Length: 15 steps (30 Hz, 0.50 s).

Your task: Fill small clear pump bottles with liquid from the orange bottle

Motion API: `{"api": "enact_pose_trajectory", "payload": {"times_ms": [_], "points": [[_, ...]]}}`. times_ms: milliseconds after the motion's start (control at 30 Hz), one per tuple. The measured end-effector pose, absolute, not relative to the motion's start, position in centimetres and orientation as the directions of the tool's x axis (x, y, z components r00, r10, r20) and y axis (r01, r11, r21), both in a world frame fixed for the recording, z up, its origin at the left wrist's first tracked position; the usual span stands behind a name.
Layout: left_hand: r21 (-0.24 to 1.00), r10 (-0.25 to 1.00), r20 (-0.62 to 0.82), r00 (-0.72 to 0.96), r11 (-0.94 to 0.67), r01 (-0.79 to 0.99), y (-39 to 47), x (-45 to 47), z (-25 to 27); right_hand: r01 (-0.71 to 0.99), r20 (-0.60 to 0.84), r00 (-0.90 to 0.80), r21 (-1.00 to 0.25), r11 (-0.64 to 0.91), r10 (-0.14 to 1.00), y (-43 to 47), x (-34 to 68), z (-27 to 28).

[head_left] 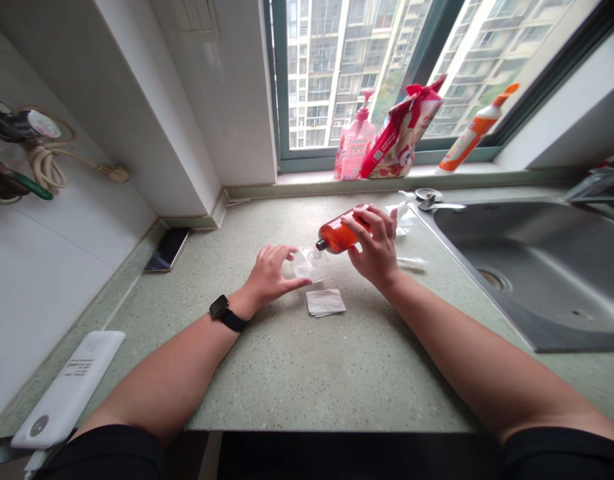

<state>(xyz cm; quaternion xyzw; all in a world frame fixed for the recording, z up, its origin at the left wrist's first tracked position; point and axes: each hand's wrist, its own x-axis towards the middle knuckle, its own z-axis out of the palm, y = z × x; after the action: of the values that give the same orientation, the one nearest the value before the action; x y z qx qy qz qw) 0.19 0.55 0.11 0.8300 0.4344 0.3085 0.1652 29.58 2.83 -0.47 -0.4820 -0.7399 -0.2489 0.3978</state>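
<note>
My right hand [374, 243] is closed around an amber bottle [337, 233], which is tipped with its uncapped black-looking neck pointing down to the left. Just below that neck is the mouth of a small clear plastic bottle [308, 262]. My left hand [274, 272] curves its thumb and fingers about the clear bottle, steadying it on the counter. Whether any liquid is flowing between the two is too faint to tell. A folded white tissue [326, 302] lies just in front of the clear bottle. Beyond my right hand stands a white pump top [403, 210], partly hidden.
A steel sink [551, 267] with a faucet [439, 203] is at the right. On the speckled counter [331, 380] are a phone [167, 250], a white power bank [69, 387] and a clear wrapped item [411, 264]. Pink and orange bottles and a red bag [407, 133] line the windowsill.
</note>
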Motion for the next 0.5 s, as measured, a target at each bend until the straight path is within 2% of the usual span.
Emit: {"api": "enact_pose_trajectory", "payload": {"times_ms": [300,500], "points": [[0.532,0.822,0.370,0.433,-0.570,0.626,0.48,0.26,0.14,0.917,0.822,-0.211,-0.022,0.399,0.529,2.87,29.64,-0.53],[0.537,0.820,0.371,0.436,-0.572,0.620,0.48,0.23,0.13,0.902,0.849,-0.230,0.002,0.432,0.476,2.91,29.68,-0.56]]}}
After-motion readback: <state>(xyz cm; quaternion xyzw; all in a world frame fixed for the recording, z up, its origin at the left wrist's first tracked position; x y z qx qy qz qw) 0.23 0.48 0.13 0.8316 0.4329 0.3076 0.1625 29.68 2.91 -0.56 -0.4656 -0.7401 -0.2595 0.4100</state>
